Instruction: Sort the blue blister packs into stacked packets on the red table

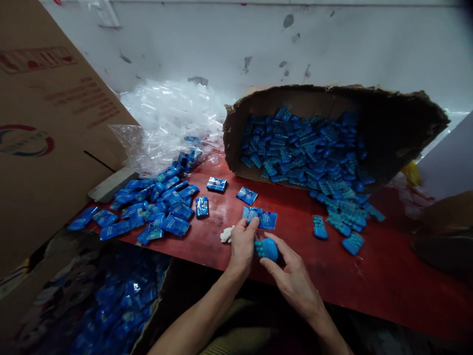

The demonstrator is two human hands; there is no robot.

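My right hand [295,276] holds a small blue pack with turquoise bead-like bumps [269,249] between thumb and fingers, just above the front part of the red table. Close beside it, my left hand [244,244] is closed, its thumb and forefinger pinched at the edge of a flat blue printed packet [267,220]. Something pale blue shows at those fingertips, too small to name. A crumpled white scrap [225,234] lies left of my left hand. Further back lie a blue printed packet [247,195] and a short stack of similar packets [216,184].
An open cardboard box [236,170] on its side spills blue beaded packs [303,143] onto the red table [388,276]. Filled blue packets [155,212] are heaped at left before clear plastic bags [177,108]. A large carton [55,113] stands at far left; more blue packets [121,301] lie below.
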